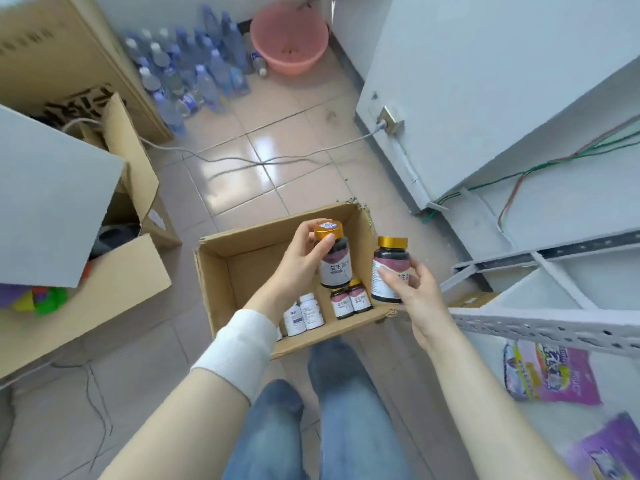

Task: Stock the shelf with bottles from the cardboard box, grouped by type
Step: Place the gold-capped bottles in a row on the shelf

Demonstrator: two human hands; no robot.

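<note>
Both hands, left (304, 258) and right (415, 289), each gripping an upright, gold-capped dark bottle (334, 258) over cardboard box (221, 271).

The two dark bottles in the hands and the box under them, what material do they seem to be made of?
Dark bottles: glossy, likely plastic or glass; shiny gold caps, paper-like labels. Cardboard box: matte brown, with frayed edges. Left hand and right hand hold one bottle each.

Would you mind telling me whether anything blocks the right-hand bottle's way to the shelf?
Nothing visible does: the bottle in the right hand is clear of the box, with open space across to the shelf.
</note>
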